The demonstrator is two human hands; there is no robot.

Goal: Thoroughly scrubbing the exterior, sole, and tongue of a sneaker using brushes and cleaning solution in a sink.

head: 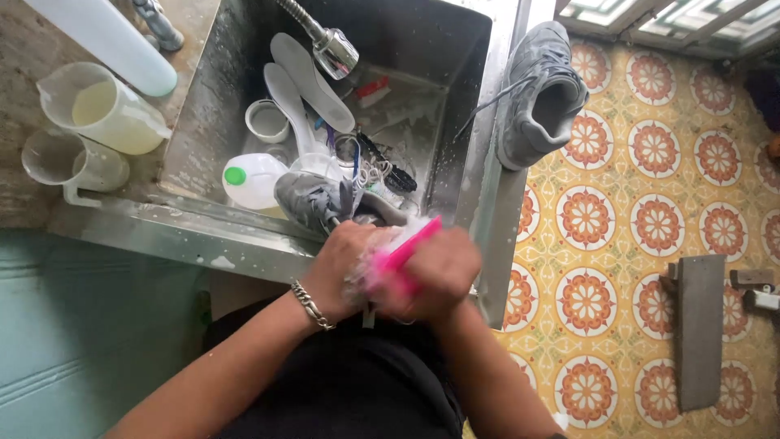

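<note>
right hand (pixel 435 272) grips pink brush (pixel 406 254) | long axis points upper-right | left hand (pixel 345 264) clenched

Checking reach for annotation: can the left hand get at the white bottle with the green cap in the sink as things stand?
Probably yes. The white bottle lies at the sink's near edge, just beyond the left hand, nothing between them. But that hand is wrapped around the grey shoe, so it would have to let go first.

We record a steel sink (pixel 475 175) as landmark: right of it, orange-patterned floor tiles (pixel 650 211); left of it, a worn stone counter (pixel 24 114); below the counter, a pale green panel (pixel 81 325); daylight throughout.
</note>
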